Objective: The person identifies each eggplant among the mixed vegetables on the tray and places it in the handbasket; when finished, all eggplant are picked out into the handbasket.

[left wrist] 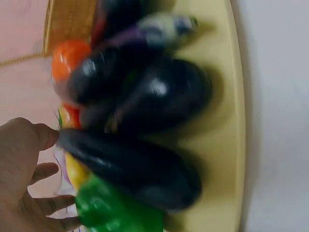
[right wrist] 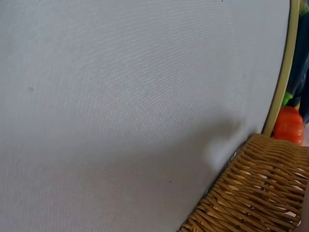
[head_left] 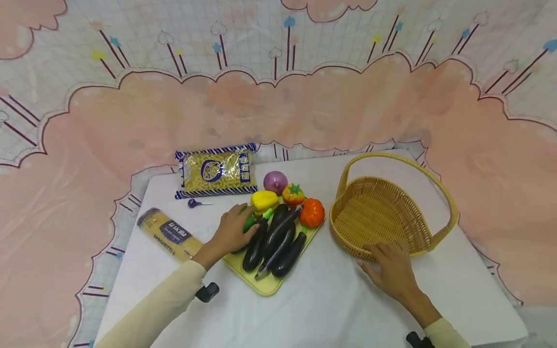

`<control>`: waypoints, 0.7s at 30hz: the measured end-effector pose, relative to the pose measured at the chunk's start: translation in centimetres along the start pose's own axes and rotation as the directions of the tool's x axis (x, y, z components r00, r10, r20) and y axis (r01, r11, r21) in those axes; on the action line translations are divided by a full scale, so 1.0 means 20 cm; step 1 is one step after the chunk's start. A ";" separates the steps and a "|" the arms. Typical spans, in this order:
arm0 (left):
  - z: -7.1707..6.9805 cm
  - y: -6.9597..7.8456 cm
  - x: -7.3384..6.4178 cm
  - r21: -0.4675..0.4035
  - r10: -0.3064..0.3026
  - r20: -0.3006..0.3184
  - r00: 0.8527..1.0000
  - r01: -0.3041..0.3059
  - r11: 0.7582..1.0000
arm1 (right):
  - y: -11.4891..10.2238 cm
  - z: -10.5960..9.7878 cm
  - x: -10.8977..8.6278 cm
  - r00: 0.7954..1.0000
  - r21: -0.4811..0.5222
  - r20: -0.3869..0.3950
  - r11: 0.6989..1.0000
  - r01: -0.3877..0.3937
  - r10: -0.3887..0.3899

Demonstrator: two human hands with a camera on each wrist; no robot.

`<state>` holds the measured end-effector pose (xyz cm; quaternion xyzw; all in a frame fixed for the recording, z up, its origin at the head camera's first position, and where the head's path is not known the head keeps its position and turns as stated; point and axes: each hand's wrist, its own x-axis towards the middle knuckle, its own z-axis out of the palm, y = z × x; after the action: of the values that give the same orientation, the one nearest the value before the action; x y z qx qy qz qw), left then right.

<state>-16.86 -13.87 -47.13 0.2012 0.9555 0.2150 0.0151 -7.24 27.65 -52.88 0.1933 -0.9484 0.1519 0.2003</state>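
Note:
My left hand reaches over the left side of a yellow tray. In the left wrist view its thumb is by the narrow end of an eggplant, and its spread fingers touch or nearly touch a green bell pepper. Several more eggplants lie beside these on the tray. My right hand holds the near rim of a wicker basket, fingers over the edge and thumb outside. In the right wrist view the basket's woven wall shows, and that hand is mostly out of view.
A yellow bell pepper, a purple onion, a red-yellow tomato-like vegetable and an orange-red pumpkin-shaped one lie around the tray's far end. A pasta bag, a purple lollipop and a spaghetti pack lie left.

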 end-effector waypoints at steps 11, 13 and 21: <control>0.04 0.11 0.00 0.089 0.031 0.094 0.995 -0.040 0.995 | 0.01 0.02 0.00 1.000 0.013 -0.027 1.000 -0.007 0.007; 0.04 0.12 -0.01 0.082 0.037 0.089 0.995 -0.044 0.996 | 0.01 0.02 0.00 0.999 0.011 -0.036 1.000 -0.005 0.005; 0.05 0.15 -0.04 0.068 -0.001 0.102 0.995 -0.006 0.998 | 0.01 0.02 -0.01 0.997 0.011 -0.071 1.000 0.002 -0.001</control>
<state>-14.96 -11.34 -46.76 0.2135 0.9600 0.1719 0.0569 -7.25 27.87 -53.36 0.1896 -0.9396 0.1638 0.2331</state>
